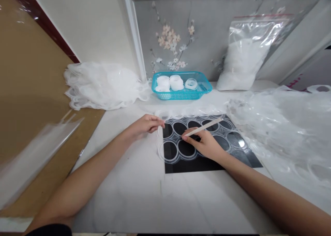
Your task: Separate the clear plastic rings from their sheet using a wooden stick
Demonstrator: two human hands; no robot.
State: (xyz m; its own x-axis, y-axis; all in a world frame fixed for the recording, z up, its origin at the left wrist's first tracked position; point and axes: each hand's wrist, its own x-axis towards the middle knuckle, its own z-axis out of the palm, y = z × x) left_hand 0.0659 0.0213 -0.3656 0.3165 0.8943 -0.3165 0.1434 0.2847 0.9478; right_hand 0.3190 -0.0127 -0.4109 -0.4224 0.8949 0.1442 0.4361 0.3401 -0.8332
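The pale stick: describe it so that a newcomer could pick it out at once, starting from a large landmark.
Find the black sheet on the white table, under rows of whitish rings. Above it, the right hand holds the pale stick, slanting up towards the right. Its straight, narrow shape sets it apart from the round rings below.

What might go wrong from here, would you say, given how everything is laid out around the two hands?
The clear ring-patterned sheet reaches past the left edge of the black mat, so it might shift or crease if the left hand brushes it. The stick in the right hand could snag the sheet as it moves. The loose clear pile lies close beside the mat and might slide onto it.
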